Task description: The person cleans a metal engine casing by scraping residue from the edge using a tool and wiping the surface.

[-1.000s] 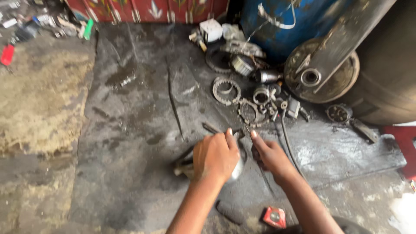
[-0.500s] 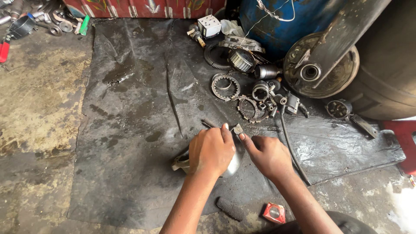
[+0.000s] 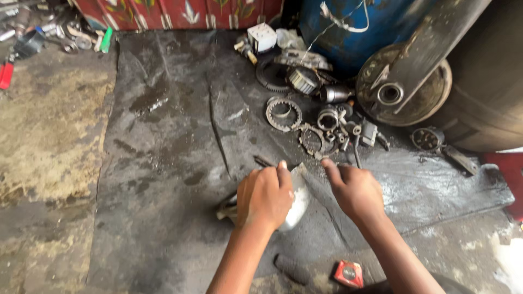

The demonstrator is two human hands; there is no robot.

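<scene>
My left hand [image 3: 265, 197] is closed over a shiny metal casing [image 3: 297, 202] that rests on a dark greasy rubber mat [image 3: 174, 163]. Most of the casing is hidden under the hand. My right hand [image 3: 353, 188] sits just to the right of it, its index finger stretched toward the casing's upper edge; I cannot tell whether it holds anything. A thin dark rod [image 3: 262, 161] lies on the mat just above the left hand.
Gear rings [image 3: 284, 114], bearings and small engine parts [image 3: 338, 125] lie scattered behind the hands. A blue drum [image 3: 354, 27] and a round metal plate [image 3: 403, 87] stand at the back right. A small red box [image 3: 348, 274] lies near my right forearm. Tools [image 3: 49, 38] lie at the far left.
Both hands stay on the casing while the view drifts. My right hand has pulled slightly away to the right, its finger now pointing at the casing's edge.
</scene>
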